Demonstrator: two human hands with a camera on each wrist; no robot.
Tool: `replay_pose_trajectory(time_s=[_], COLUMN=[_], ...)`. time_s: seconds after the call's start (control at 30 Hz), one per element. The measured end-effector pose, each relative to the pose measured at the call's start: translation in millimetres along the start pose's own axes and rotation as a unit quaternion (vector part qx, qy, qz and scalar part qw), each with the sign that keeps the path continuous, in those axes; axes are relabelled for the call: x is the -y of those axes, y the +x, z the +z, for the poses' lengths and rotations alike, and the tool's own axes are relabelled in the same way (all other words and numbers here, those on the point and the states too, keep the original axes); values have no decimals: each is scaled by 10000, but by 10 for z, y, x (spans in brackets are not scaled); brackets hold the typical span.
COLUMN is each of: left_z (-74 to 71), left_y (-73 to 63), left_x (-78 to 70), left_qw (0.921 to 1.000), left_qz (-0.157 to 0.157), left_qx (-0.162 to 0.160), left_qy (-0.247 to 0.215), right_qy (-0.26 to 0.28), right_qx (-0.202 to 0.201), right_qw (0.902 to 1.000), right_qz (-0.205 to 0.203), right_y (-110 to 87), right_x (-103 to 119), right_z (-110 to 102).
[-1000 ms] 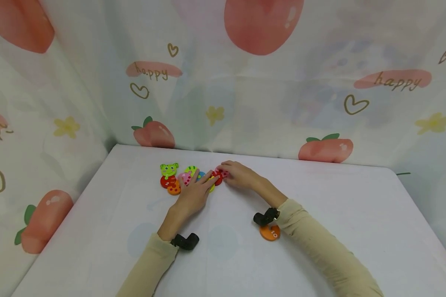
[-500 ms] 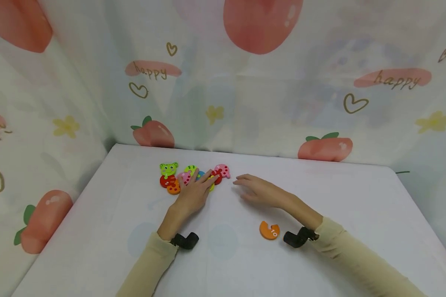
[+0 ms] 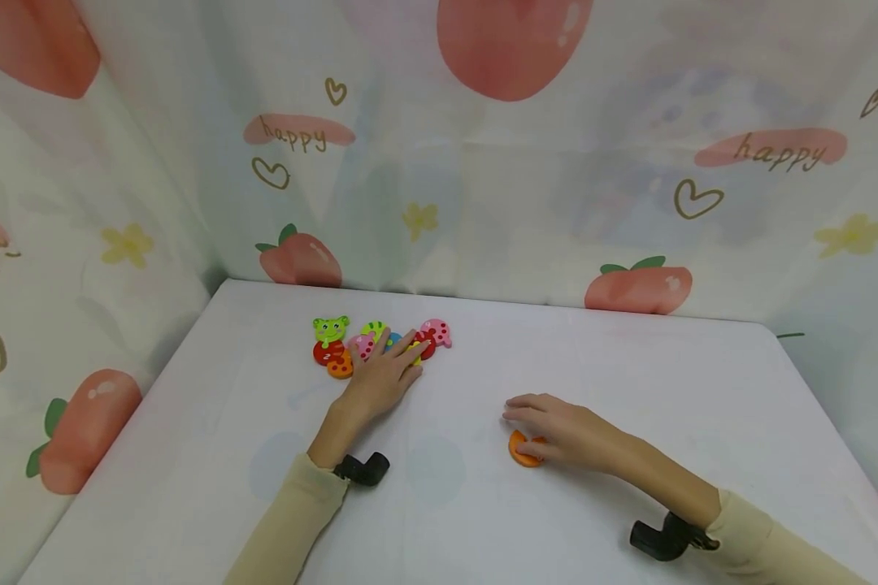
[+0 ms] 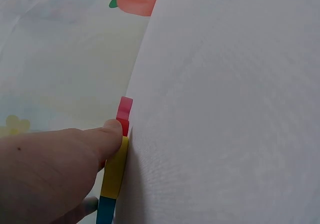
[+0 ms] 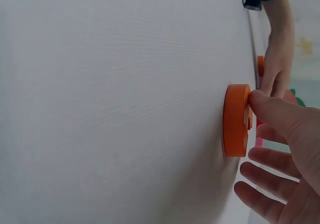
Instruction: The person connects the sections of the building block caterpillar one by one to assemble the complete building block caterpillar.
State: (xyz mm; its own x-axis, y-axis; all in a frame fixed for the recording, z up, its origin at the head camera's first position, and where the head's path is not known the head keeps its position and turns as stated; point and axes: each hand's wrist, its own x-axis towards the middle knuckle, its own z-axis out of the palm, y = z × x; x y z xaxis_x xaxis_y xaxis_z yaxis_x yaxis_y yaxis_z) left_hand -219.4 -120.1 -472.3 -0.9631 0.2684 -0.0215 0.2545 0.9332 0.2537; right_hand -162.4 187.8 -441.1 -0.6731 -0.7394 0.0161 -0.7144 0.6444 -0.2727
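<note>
In the head view, a row of colourful jigsaw-style animal puzzle pieces lies on the table, starting with a green smiling head [image 3: 330, 331] at left. Below it sit a red piece [image 3: 326, 354] and an orange dotted piece [image 3: 340, 366]; a pink dotted piece [image 3: 436, 331] forms the right end. My left hand [image 3: 380, 383] rests on the middle of the row, fingers spread, partly hiding several pieces. A yellow piece [image 4: 115, 169] shows under its fingers in the left wrist view. My right hand [image 3: 574, 435] hovers at a separate orange piece [image 5: 235, 121], thumb at its top edge, other fingers extended past it.
A white cloth covers the table [image 3: 263, 504]. Behind it hangs a curtain [image 3: 497, 203] printed with peaches, hearts and "happy". A black wrist camera [image 3: 366, 469] is strapped to the left wrist, another black camera [image 3: 662, 538] to the right.
My right hand has let go of the pink end piece and moved right and nearer, to the loose orange piece. My left hand has stayed on the row.
</note>
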Motion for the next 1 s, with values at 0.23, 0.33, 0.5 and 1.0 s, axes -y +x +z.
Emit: replay_pose_trajectory(time_s=[0.23,0.33,0.5,1.0], left_z=[-3,-2,11,16], left_y=[6,6,13,10], left_x=[-1,2,20,19], left_qw=[10000,10000,10000,10000], left_qz=[4,21,59,88], left_qx=[19,19,10,-24], left_qy=[-42,-45,18,34], right_qy=[17,-26,150,502], right_qx=[20,-2,-76,-743], right_qw=[10000,10000,9998,9939], right_qz=[38,-6,99,648], right_y=[-102,-111,-64,103], right_x=[68,90,94,36], right_z=[17,32,45,153])
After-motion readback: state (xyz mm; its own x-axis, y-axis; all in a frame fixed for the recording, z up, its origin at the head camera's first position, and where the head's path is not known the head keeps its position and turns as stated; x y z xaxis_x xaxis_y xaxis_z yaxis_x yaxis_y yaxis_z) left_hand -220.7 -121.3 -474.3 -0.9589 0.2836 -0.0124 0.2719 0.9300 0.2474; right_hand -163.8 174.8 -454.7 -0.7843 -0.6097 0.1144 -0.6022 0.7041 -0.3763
